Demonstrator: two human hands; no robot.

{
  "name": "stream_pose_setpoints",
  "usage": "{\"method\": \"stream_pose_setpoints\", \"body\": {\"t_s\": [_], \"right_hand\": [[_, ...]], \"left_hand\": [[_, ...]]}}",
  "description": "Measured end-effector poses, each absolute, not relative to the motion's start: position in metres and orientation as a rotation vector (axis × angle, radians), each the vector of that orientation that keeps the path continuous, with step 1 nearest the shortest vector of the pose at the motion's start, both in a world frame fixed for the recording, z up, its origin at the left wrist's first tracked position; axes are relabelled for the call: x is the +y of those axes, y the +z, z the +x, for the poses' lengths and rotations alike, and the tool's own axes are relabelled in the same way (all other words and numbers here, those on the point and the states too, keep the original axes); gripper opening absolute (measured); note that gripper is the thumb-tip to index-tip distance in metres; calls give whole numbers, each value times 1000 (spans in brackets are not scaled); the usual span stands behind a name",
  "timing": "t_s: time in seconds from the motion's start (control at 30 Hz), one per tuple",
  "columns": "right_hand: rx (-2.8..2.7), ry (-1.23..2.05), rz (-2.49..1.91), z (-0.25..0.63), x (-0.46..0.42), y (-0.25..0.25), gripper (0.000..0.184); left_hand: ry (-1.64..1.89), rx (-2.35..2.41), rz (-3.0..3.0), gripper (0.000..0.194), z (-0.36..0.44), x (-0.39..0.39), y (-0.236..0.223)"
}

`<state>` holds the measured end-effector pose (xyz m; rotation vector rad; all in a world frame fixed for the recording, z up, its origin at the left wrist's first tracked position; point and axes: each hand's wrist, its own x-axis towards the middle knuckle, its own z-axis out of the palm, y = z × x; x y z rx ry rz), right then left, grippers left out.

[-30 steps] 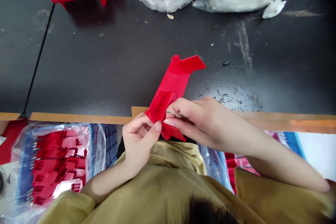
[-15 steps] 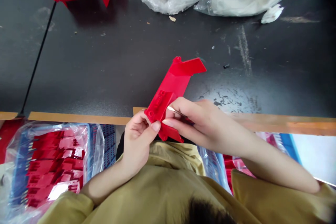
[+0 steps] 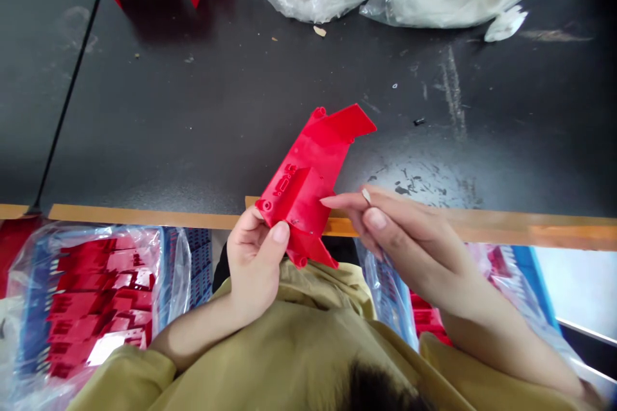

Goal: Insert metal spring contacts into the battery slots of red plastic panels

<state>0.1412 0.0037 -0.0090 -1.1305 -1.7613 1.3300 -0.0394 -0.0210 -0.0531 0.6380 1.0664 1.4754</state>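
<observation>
The red part [image 3: 322,148] slants over the near edge of the counter [image 3: 193,128], its long axis running away and rightward from the left hand [image 3: 254,266], whose fingers pinch its near end. Just to its right, the right hand [image 3: 414,241] grips a pale-tipped thing [image 3: 366,195], forefinger at the part; I can't tell if it touches

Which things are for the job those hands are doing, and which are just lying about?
Probably for the job:
bent red plastic part, held by the left hand
thin pale-tipped object, held by the right hand

Seemingly just lying about:
small black piece
small tan scrap
crumpled white scrap
</observation>
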Motion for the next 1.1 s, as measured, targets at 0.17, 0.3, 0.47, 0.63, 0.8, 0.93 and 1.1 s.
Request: {"method": "stream_pose_setpoints", "body": {"t_s": [0.17,0.3,0.47,0.63,0.8,0.93,1.1], "right_hand": [[-1658,1437,-1250,150,-20,-20,30],[-1710,1343,-1313,145,-29,-23,12],[-1839,1150,-1085,129,-23,-23,7],[-1898,1047,-1024,120,-17,-25,10],[-1906,1035,-1098,119,-18,-27,11],[-1845,990,-1152,119,-20,-34,9],[-1713,1017,-1144,127,-24,-44,8]], "left_hand": [[1501,1145,630,22,-36,-23,-55],[1489,1140,645,22,-35,-26,-57],[1458,1082,621,19,-35,-26,-57],[1419,1052,564,20,-34,-27,-57],[1428,985,520,20,-34,-26,-56],[1434,919,480,16,-33,-28,-56],[1403,907,522,15,-34,-30,-55]]}}
